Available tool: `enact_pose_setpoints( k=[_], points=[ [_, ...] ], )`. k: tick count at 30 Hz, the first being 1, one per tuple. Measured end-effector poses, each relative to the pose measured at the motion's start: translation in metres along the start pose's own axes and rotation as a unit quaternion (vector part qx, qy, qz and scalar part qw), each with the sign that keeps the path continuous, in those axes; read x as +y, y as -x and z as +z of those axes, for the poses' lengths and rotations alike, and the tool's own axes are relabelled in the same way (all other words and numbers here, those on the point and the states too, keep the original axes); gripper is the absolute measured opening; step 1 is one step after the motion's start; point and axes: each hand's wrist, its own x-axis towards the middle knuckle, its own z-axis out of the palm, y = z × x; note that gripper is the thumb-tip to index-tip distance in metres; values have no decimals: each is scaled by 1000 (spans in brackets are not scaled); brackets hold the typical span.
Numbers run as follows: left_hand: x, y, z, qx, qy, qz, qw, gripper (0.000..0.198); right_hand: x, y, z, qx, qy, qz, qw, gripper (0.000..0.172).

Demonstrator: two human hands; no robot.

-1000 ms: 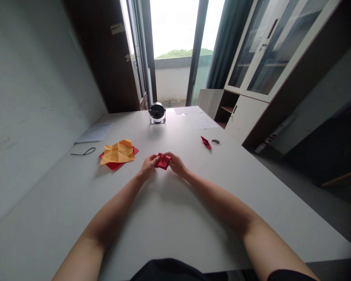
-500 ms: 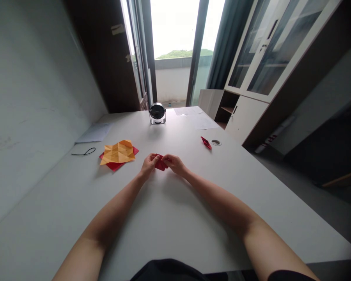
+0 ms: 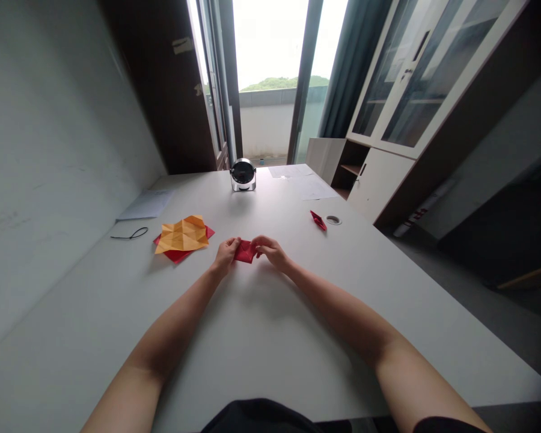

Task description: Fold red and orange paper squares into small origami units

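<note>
A small folded square of red paper [image 3: 244,252] is held just above the white table [image 3: 270,337], with crease lines showing on its face. My left hand [image 3: 226,252] pinches its left edge, thumb on top. At its right edge is my right hand [image 3: 268,249], fingers curved and a little apart; the fingertips are beside the paper, and whether they touch it I cannot make out. To the left lies a creased orange paper sheet [image 3: 183,234] on top of red paper [image 3: 177,257]. A folded red paper boat [image 3: 318,221] sits off to the right.
Beside the boat is a round cable hole [image 3: 333,220] with a white rim. A small black and silver fan [image 3: 243,174] stands at the far edge. A black cable tie loop [image 3: 130,233] and white sheets [image 3: 145,204] lie on the left; more papers [image 3: 315,187] lie back right.
My right hand has loosened its pinch on the red paper, its fingers opening at the right edge. The paper has shifted slightly left in my left hand and shows more of its face.
</note>
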Motion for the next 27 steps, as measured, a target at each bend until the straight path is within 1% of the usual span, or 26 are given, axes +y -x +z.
enact_pose_setpoints(
  k=[4, 7, 10, 12, 15, 19, 23, 27],
  points=[
    [1, 1, 1, 1, -21, 0, 1000, 43, -2, 3, 1, -21, 30, -24, 999, 22],
    [3, 4, 2, -10, -54, 7, 998, 43, -3, 6, 4, -45, 82, -24, 995, 20],
    [4, 6, 3, -17, -81, 9, 997, 42, 0, 6, 4, -52, 127, -25, 990, 19],
    [4, 8, 3, -31, -88, 5, 996, 39, 5, 5, 2, -38, 151, -31, 987, 22],
    [4, 9, 2, -60, -88, -3, 994, 35, 12, 2, -3, 3, 190, -28, 981, 26],
    [5, 9, 4, -66, -100, -11, 993, 32, 22, -1, -8, 42, 212, -16, 976, 32],
    [8, 11, 7, -66, -108, -4, 992, 32, 26, -2, -9, 53, 213, -20, 976, 32],
    [11, 14, 8, -66, -120, 11, 991, 39, 26, -2, -8, 51, 213, -25, 975, 29]
  ],
)
